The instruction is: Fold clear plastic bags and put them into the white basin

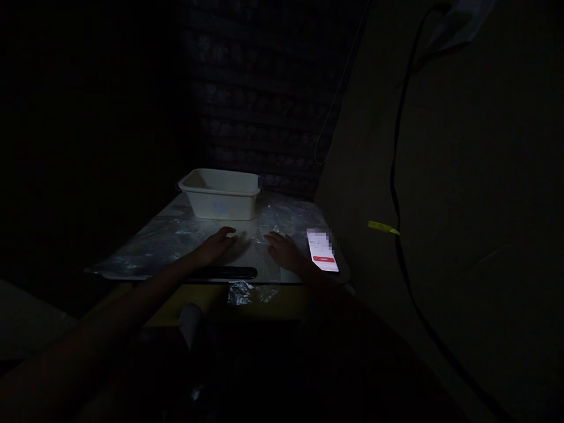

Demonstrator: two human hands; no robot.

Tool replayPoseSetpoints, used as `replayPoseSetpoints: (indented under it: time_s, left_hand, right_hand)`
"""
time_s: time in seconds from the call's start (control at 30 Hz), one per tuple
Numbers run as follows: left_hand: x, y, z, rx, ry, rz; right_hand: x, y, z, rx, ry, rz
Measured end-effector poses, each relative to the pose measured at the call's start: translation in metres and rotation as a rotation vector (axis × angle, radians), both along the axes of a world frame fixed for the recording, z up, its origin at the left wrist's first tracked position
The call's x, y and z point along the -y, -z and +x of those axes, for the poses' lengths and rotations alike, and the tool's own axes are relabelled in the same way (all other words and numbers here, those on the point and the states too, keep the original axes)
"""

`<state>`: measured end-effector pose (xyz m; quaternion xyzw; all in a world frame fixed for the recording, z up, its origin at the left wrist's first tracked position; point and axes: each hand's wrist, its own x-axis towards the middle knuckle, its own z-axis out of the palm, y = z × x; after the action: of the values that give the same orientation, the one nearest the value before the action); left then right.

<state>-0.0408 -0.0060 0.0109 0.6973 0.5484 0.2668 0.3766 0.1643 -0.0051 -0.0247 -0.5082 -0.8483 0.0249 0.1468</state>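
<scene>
My left hand (pixel 217 244) is over the middle of the table (pixel 247 252), its fingers stretched forward and a little apart, holding nothing. To its right, my right hand (pixel 282 249) has its fingers spread, with nothing in them; whether it rests on the surface I cannot tell. Behind both hands stands a cream plastic tub (pixel 224 202), upright, with its inside dim. Clear plastic sheeting (pixel 163 238) covers much of the tabletop. Beside my right hand lies a phone (pixel 324 251) with a lit screen and a red button on it.
A dark flat strip (pixel 227 272) lies along the table's front edge, below my left hand. Crumpled clear plastic (pixel 241 292) hangs over that edge. On the right wall runs a black cable (pixel 393 170) with a yellow tag (pixel 382 227). The surroundings are very dark.
</scene>
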Motion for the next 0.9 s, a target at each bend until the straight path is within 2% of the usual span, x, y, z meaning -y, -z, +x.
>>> replayPoseSetpoints:
  time_s: [0.1, 0.2, 0.27, 0.43, 0.57, 0.63, 0.73, 0.9]
  left_hand:
    - [0.0, 0.003, 0.003, 0.199, -0.001, -0.117]
    - [-0.001, 0.004, 0.0, 0.219, 0.033, -0.125]
    - [-0.001, 0.002, -0.007, 0.11, 0.104, -0.046]
    - [0.014, -0.002, -0.025, -0.363, 0.385, 0.26]
    - [0.035, 0.006, -0.029, -0.593, 0.614, 0.442]
    - [0.042, 0.014, -0.027, -0.687, 0.631, 0.481]
    - [0.045, 0.022, -0.021, -0.745, 0.582, 0.554]
    - [0.042, 0.017, -0.012, -0.653, 0.573, 0.593]
  right_hand:
    - [0.0, 0.002, 0.004, -0.009, 0.007, 0.002]
    - [0.002, 0.001, 0.008, -0.017, 0.0, 0.007]
    - [0.005, -0.001, 0.01, -0.035, -0.017, 0.007]
    - [0.014, -0.001, 0.012, -0.067, -0.074, -0.017]
    - [0.023, 0.002, 0.018, -0.053, -0.133, -0.059]
    - [0.028, 0.002, 0.022, -0.055, -0.154, -0.073]
    - [0.037, -0.003, 0.028, -0.065, -0.174, -0.08]
    - [0.043, -0.01, 0.033, -0.074, -0.123, -0.104]
